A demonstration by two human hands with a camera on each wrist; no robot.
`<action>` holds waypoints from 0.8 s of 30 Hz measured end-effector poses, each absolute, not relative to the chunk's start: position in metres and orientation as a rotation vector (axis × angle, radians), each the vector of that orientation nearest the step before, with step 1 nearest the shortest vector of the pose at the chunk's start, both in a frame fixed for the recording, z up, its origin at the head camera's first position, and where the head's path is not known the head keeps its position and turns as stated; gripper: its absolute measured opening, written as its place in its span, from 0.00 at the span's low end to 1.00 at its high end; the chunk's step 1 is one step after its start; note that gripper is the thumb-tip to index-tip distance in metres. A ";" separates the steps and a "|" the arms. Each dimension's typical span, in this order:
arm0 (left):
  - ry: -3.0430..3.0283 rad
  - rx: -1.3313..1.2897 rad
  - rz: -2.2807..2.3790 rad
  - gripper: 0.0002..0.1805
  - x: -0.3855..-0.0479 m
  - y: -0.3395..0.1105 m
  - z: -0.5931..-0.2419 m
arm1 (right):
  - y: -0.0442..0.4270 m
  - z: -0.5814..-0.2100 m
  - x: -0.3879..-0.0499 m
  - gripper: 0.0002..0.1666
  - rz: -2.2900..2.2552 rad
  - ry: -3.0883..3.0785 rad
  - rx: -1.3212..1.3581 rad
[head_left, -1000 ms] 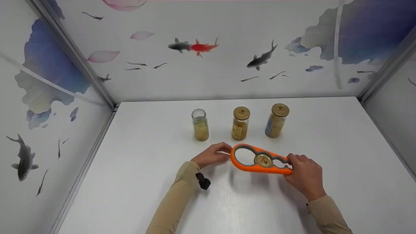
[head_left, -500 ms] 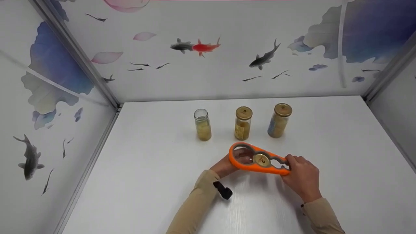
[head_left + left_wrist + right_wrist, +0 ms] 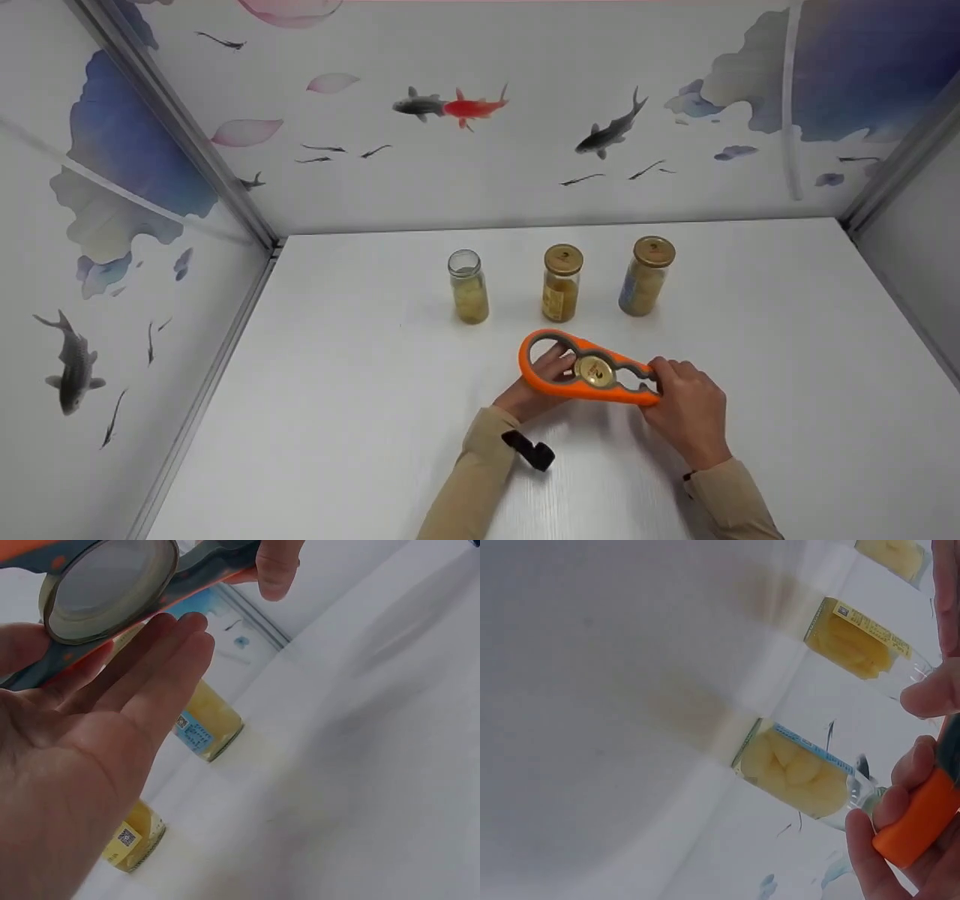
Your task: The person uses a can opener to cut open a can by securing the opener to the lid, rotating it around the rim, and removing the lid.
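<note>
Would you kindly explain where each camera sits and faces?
Head: on the head, facing forward and down at the opener; left hand and right hand show.
Left wrist: worn there, facing along the left hand toward the lid; both hands partly show.
Right wrist: worn there, facing the yellow-labelled jar and blue-labelled jar; both hands partly show.
Both wrist views share these jars.

A smooth white counter carries three upright, yellowish-filled glass cylinders: an open-topped jar beyond and left of the left hand, a gold-lidded, yellow-labelled jar farther right, and a gold-lidded, blue-labelled jar beyond the right hand, slightly leftward.
</note>
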State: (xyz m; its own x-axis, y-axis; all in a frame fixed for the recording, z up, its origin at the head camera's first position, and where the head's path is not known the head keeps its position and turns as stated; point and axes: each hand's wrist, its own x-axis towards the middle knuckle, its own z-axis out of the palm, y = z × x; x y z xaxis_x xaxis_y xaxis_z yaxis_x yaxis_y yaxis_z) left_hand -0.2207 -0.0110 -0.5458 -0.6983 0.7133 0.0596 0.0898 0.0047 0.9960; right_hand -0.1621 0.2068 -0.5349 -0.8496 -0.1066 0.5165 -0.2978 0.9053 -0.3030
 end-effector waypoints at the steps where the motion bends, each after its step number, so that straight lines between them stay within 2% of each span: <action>1: 1.700 0.775 1.817 0.24 -0.219 -0.009 -0.547 | 0.207 -0.535 -0.162 0.16 0.509 -2.559 0.294; 3: 1.575 0.730 1.902 0.25 -0.214 -0.006 -0.550 | 0.208 -0.537 -0.161 0.16 0.503 -2.554 0.296; 7: 0.939 0.434 2.210 0.29 -0.205 -0.001 -0.557 | 0.207 -0.536 -0.161 0.17 0.518 -2.578 0.288; 18: 0.848 0.476 2.311 0.26 -0.195 -0.002 -0.557 | 0.201 -0.537 -0.163 0.19 0.560 -2.615 0.267; 24: 0.752 0.364 2.362 0.25 -0.198 -0.003 -0.559 | 0.198 -0.535 -0.165 0.20 0.599 -2.607 0.283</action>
